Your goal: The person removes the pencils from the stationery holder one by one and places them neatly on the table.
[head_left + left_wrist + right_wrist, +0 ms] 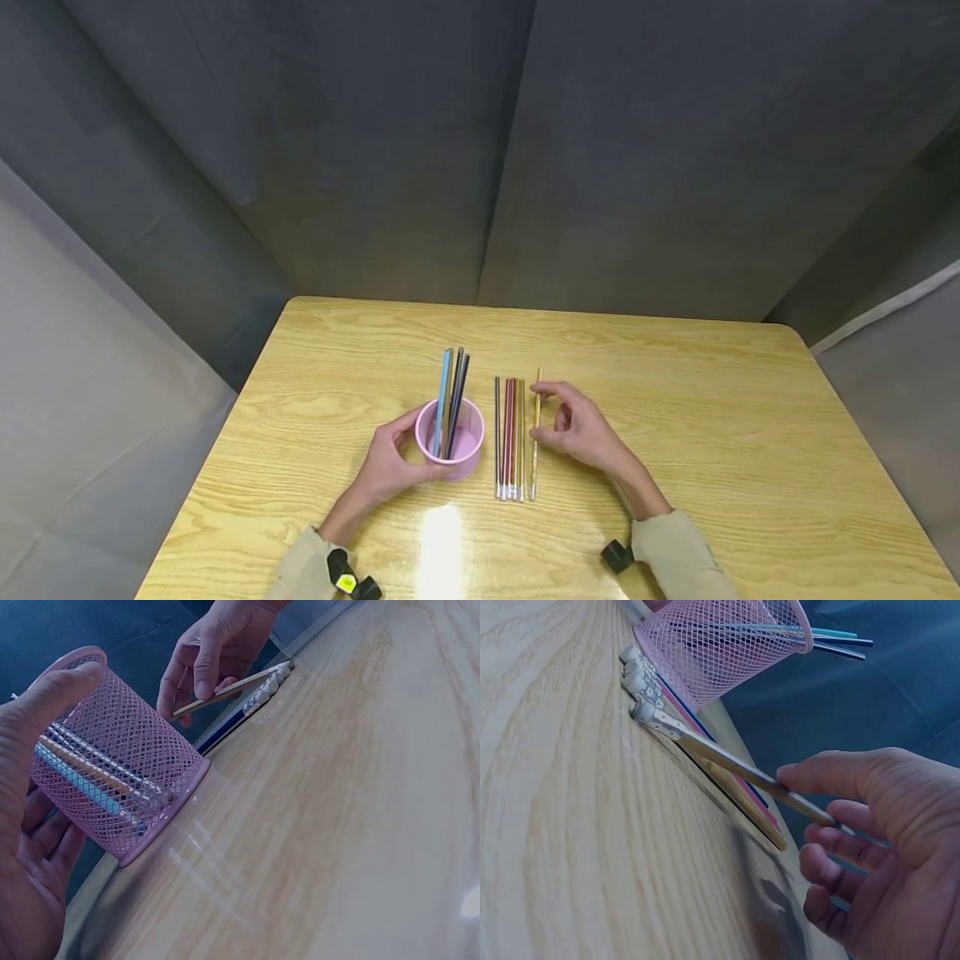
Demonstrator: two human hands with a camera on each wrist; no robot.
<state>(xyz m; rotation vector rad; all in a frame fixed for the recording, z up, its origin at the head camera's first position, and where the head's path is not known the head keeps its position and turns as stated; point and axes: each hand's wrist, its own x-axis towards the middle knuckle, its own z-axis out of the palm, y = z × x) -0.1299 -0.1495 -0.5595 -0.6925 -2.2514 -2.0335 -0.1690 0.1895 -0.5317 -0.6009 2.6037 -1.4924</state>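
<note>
My left hand (393, 458) grips a pink mesh pencil cup (135, 750), its thumb near the rim and the fingers around the far side. Inside the cup lean several pencils (448, 392), light blue, gold and dark blue. To the right, my right hand (588, 429) pinches a gold pencil (735, 766) between thumb and fingers. That pencil is tilted, its eraser end low by the table and its other end raised. Just left of it, several pencils (510, 437) lie side by side on the table, dark blue, red and gold, with their white eraser ends toward me.
The wooden table (750, 433) extends to both sides of the hands. Dark grey curtains (375, 167) stand behind its far edge, with lighter cloth (90, 400) at the left. A bright reflection lies on the table near the front.
</note>
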